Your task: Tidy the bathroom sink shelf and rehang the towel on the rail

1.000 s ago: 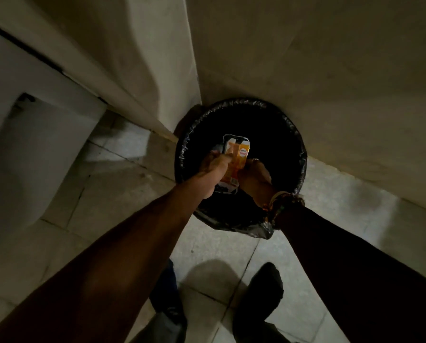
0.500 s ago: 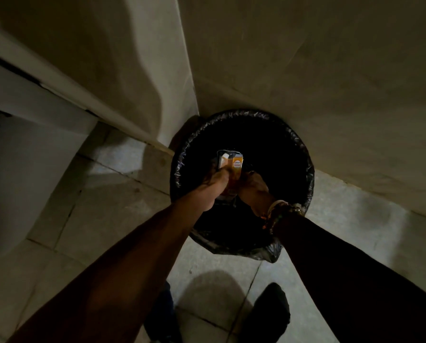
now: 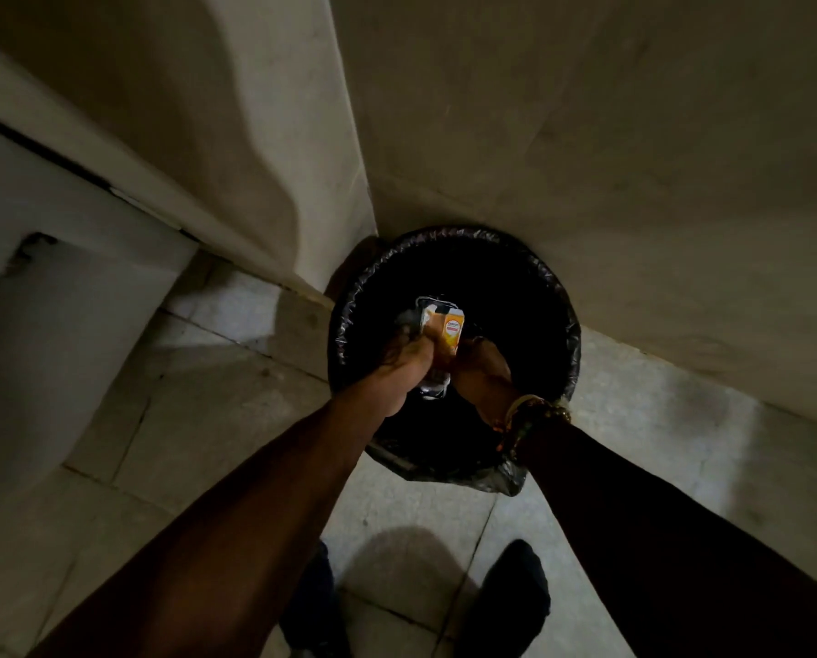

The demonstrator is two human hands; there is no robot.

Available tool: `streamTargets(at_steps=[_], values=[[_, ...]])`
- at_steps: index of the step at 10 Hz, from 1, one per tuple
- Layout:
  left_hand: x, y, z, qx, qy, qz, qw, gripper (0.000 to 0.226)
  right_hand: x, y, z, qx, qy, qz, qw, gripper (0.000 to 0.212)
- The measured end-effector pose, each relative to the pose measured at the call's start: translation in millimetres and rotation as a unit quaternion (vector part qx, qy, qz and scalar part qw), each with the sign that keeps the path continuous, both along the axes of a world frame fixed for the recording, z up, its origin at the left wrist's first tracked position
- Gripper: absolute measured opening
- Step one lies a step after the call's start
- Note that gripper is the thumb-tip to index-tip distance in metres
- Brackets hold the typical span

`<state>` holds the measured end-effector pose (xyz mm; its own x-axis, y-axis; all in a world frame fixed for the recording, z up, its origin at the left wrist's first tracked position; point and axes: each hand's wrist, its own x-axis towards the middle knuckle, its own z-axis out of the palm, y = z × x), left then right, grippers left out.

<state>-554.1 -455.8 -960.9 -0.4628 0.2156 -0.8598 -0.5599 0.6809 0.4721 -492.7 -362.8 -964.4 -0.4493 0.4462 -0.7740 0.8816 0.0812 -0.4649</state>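
Packaging (image 3: pixel 451 332) is gripped by left hand (image 3: pixel 404 372) and right hand (image 3: pixel 484 368) over the black-lined bin (image 3: pixel 571 334).

Left forearm (image 3: pixel 254 505) and right forearm (image 3: pixel 658 515) are seen bare up to the frame edge. A stack of bracelets (image 3: pixel 532 417) is worn at the right wrist. It is made up of small beads in gold and orange tones, with one pale plain band nearest the right hand (image 3: pixel 482 372). The right foot (image 3: pixel 515 596) is covered in something dark, rounded at the toe; shoe or sock cannot be told. The left foot (image 3: pixel 311 605) is likewise dark and largely hidden behind the left forearm.
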Motion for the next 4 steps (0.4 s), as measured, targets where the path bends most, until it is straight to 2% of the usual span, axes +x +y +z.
streamTargets(at_steps=[1,2,4], values=[[-1.7,-1.9,31.6,0.025,0.013,0.03,0.999,0.039,-2.9,0.2,33.2,0.004,-0.027,0.017,0.999,0.02],[-5.0,-5.9,58.9,0.046,0.024,0.044,0.998,0.02,-2.5,-4.2,77.7,0.014,0.005,0.064,0.998,0.018],[-6.9,-11.5,153.7,0.045,0.075,0.04,0.995,0.03,-1.7,-18.1,170.5,0.087,0.06,0.052,0.993,0.031]])
